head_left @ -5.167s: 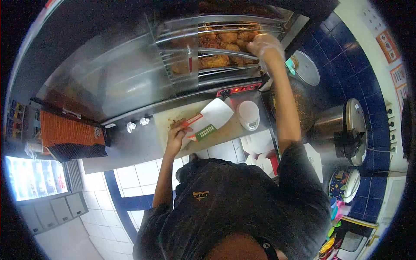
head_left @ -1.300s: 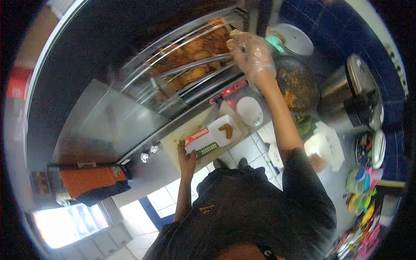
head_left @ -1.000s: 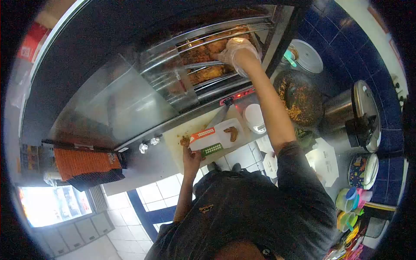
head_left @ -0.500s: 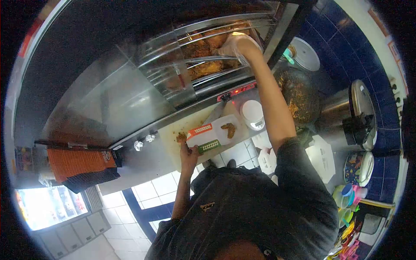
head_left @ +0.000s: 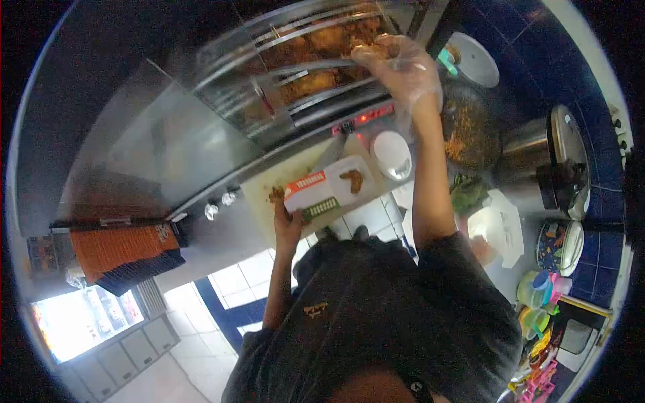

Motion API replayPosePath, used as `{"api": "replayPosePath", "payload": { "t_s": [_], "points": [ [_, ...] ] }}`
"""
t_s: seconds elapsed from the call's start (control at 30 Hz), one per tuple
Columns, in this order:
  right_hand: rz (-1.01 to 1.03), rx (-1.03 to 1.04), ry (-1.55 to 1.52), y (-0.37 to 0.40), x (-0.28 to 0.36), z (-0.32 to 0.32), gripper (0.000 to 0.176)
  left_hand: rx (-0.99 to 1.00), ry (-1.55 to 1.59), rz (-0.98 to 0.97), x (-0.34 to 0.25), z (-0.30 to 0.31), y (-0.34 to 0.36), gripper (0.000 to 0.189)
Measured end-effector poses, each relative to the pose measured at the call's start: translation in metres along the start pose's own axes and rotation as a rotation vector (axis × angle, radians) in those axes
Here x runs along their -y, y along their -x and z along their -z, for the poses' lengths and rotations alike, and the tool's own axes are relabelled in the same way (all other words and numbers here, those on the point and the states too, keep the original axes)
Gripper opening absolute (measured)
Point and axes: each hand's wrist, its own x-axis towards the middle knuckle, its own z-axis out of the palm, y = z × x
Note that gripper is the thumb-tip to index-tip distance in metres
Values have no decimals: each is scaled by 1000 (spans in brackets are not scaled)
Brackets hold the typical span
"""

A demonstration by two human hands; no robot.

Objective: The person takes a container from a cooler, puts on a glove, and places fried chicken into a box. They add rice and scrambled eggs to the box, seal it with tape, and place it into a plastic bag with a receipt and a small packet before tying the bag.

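Head view, open box (head_left: pixel 313 196) in left fingers (head_left: pixel 279 210), fried piece (head_left: pixel 352 180) inside

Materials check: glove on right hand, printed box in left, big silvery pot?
Glove: thin clear plastic, slightly glossy; skin shows through its wrinkles.
Box: probably paperboard, matte or coated unclear; thin, flat folded panels with red and green print.
Pot: likely stainless steel, fairly shiny; silvery wall with streaked highlights.

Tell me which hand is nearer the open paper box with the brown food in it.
Left. The left hand holds one end of the open paper box; the gloved right hand is apart from it, beside the display case.
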Motion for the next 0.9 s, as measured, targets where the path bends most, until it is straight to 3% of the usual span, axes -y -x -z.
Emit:
{"api": "replayPosePath", "payload": {
  "t_s": [0.03, 0.1, 0.17, 0.23, 0.3, 0.33, 0.37, 0.43, 0.5, 0.57, 0.63, 0.67, 0.7, 0.73, 0.77, 0.8, 0.83, 0.9],
  "points": [
    [-33, 19, 11, 23, -11, -2, 54, -29, -7, -60, -4, -3, 2, 49],
    [-142, 314, 110, 68, -39, -4, 47, 22, -105, 120, -5, -1, 2, 50],
    [-239, 736, 336, 104, -48, -13, 46, 41, -41, 153, -3, -2, 4, 57],
    [-486, 813, -196, 158, -147, -59, 34, -8, 1, 118, -2, -6, 2, 72],
    [-8, 588, -351, 205, -204, -103, 35, -23, -50, 184, -10, -7, 4, 67],
    [166, 598, 377, 214, -197, -115, 41, 6, -23, 136, 14, 6, -3, 70],
    [172, 635, 303, 222, -202, -117, 43, 26, -15, 121, 11, 6, 2, 72],
    [-69, 550, 273, 221, -181, -105, 39, 95, -171, 73, 38, 28, -4, 63],
    [-203, 552, 306, 211, -158, -81, 36, 126, -262, 176, 59, 49, -14, 57],
    [-299, 560, 309, 217, -161, -63, 33, 123, -316, 57, 64, 62, -11, 57],
    [-276, 352, 424, 239, -184, -13, 29, 98, -328, 96, 51, 55, -6, 58],
    [-242, 288, 368, 240, -166, 55, 32, 46, -330, 135, 45, 48, -6, 60],
    [-334, 184, 537, 248, -190, 86, 34, 56, -327, 136, 43, 45, -7, 60],
    [-668, 112, 739, 264, -203, 128, 34, 44, -167, 152, 42, 43, -7, 61],
    [-789, 78, 1020, 288, -248, 162, 33, 28, -7, 165, 39, 41, -8, 62],
    [-633, -220, 1244, 323, -259, 192, 33, 28, -8, 163, 35, 38, -6, 62],
    [-1130, -148, 1030, 301, -245, 229, 41, -17, 14, 182, 32, 32, -2, 62],
    [-1342, -81, 900, 308, -257, 259, 45, -62, 33, 193, 30, 29, -4, 63]
  ]
}}
